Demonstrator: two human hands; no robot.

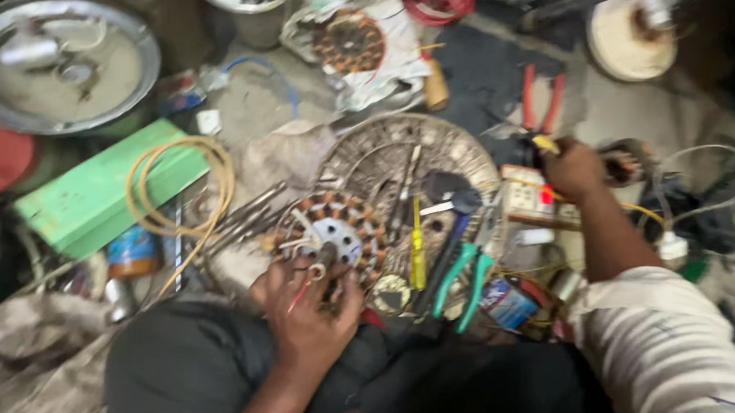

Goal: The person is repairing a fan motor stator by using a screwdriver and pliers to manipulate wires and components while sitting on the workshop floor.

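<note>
Pinching thin wires [304, 289] against the stator [337, 230] lower centre, left hand [307, 321] could snap them while the right hand [572, 169], fingers curled around something unclear, reaches centre right.

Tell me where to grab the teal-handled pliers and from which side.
Grip the pliers by the two teal handles, coming from the near side, by the lap. The handles splay toward the person and lie clear, while the jaws point away under a black tool and the yellow screwdriver lies close on the left.
</note>
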